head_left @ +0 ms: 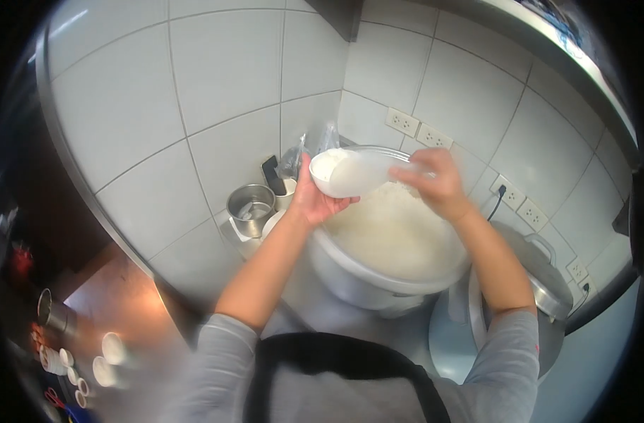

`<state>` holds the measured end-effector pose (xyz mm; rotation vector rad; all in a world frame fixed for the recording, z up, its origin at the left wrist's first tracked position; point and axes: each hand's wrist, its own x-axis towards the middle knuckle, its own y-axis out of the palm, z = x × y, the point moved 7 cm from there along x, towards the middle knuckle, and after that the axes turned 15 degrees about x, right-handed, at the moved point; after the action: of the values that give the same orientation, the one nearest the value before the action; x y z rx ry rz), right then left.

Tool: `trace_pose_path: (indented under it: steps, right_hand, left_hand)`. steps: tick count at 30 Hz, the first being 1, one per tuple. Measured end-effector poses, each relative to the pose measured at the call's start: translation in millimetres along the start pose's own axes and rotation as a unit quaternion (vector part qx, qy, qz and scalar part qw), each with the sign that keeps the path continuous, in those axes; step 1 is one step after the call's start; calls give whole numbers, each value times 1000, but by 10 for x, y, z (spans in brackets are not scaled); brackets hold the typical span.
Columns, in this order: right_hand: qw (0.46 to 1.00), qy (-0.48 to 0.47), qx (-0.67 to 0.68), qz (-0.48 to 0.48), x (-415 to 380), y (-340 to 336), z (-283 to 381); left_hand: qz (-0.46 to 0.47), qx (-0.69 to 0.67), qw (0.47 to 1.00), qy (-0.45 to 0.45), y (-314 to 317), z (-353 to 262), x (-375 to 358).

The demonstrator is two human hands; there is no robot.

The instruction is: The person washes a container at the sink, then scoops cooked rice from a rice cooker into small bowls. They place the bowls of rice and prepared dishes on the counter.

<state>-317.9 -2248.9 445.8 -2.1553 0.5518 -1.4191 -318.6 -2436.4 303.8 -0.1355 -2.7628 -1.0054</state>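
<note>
My left hand [313, 201] is wrapped around a small white bowl [322, 185] holding white rice [327, 163]. In my right hand [443, 185] is the handle of a whitish, translucent rice paddle [366, 173]; its blade lies against the bowl's right side and hides part of it. Both hands are above the far side of a big round rice pot [378, 283]. White rice [396, 236] fills much of this pot, blurred through steam or a hazy lens.
Left of the pot stand a steel container [251, 210] and a dark phone [272, 174]. A large lidded cooker [526, 264] is close on the right. Wall outlets [402, 122] line the tiles behind. White cups [105, 370] sit on a counter at lower left.
</note>
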Motion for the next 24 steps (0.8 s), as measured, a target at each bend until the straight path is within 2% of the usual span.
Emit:
trace_pose_path:
  steps: [1, 4, 7, 8, 10, 11, 13, 14, 16, 17, 18, 19, 20, 24]
  right_hand:
    - [999, -25, -23, 28, 13, 64, 59]
    - [999, 5, -54, -6, 85, 37, -112]
    - [980, 161, 67, -98, 248, -152, -411]
    - [949, 260, 149, -103, 176, -98, -599]
    - [837, 445, 300, -104, -103, 147, -916]
    - [798, 508, 311, -95, -228, 253, -938]
    - [878, 404, 256, -15, -140, 392, -570]
    - [909, 342, 235, 30, -104, 497, -342]
    - [932, 249, 263, 14, 35, 484, 13]
    - [948, 228, 223, 5, 39, 443, -25]
    - [888, 314, 328, -66, -147, 462, -265]
    - [865, 364, 339, -71, -211, 443, -461]
    - [861, 399, 307, -73, -254, 374, -591]
    - [837, 433, 325, -84, -641, 333, -1216]
  left_hand:
    - [-3, 13, 1000, -13, 17, 8, -19]
    - [2, 35, 999, -34, 31, 42, -33]
    - [11, 49, 998, -29, 58, -31, -120]
    - [7, 45, 999, -18, 63, -73, -154]
    - [2, 37, 999, 0, 76, -141, -208]
    - [15, 48, 999, 17, 98, -184, -222]
    - [38, 66, 996, 51, 117, -288, -289]
    - [13, 64, 997, 52, 88, -300, -324]
    - [-67, 48, 994, 77, 55, -355, -487]
    - [-79, 38, 991, 104, 26, -408, -623]
    - [-98, 28, 986, 132, -49, -468, -832]
    - [-144, 50, 974, 165, -195, -568, -1151]
    - [-188, 72, 961, 191, -310, -641, -1470]
    - [-365, 105, 883, 275, -937, -615, -3021]
